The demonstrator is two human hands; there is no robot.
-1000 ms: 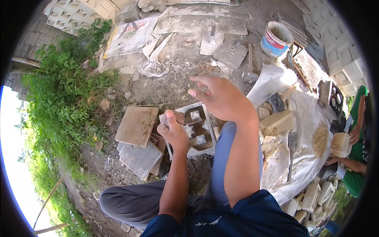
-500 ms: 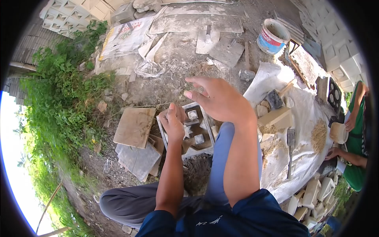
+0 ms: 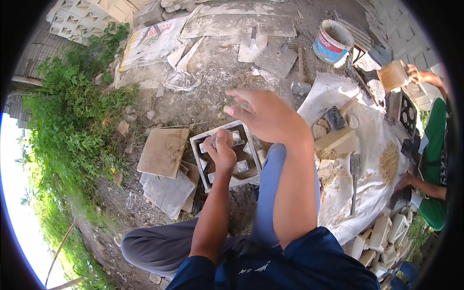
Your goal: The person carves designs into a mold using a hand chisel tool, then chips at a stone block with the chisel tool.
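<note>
My left hand is closed, its fingers curled over a pale frame with several block shapes inside. A small greyish piece shows by its fingers, too indistinct to identify. Above and right of the frame, my right hand is raised, thumb and fingers apart, holding nothing visible. Flat boards lie just left of the frame.
At the right, another person's hand lifts a tan block. A bucket stands at the back right. A brush-like tool and a hammer head lie on a white sheet.
My left hand has shifted right over the frame. My right hand has hardly moved. The other person's hand has raised the tan block up and toward the back.
</note>
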